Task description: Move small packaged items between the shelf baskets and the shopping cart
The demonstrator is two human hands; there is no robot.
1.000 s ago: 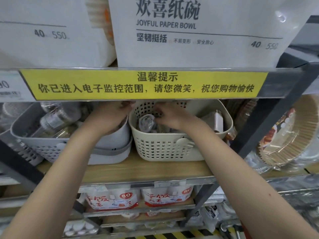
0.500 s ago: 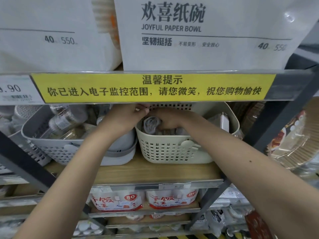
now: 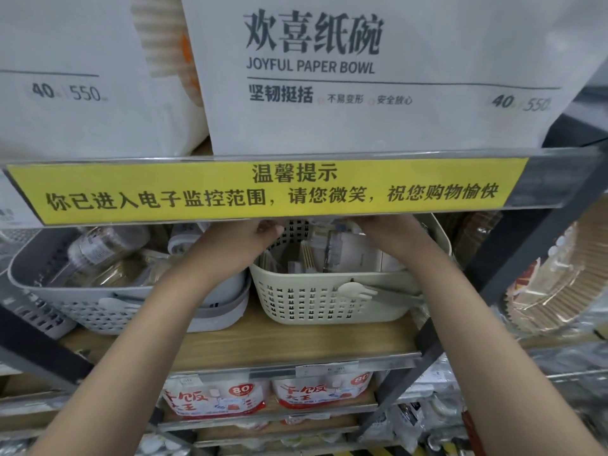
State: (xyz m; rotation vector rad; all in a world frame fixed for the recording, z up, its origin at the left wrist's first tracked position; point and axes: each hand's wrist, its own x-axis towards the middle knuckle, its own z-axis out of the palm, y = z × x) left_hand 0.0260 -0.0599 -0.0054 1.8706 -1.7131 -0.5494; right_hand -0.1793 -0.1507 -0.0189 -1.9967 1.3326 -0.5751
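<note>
Both arms reach up into the cream perforated basket point(image 3: 316, 301) on the wooden shelf point(image 3: 263, 343). The left hand point(image 3: 250, 240) sits at the basket's 10 o'clock rim, the right hand point(image 3: 385, 232) at 1 o'clock, fingertips tucked behind the yellow notice strip point(image 3: 263, 192), so I can't tell what either grips. Small packaged items point(image 3: 332, 255) sit inside between them. A grey basket point(image 3: 108, 307) is just beside, at 9 o'clock.
</note>
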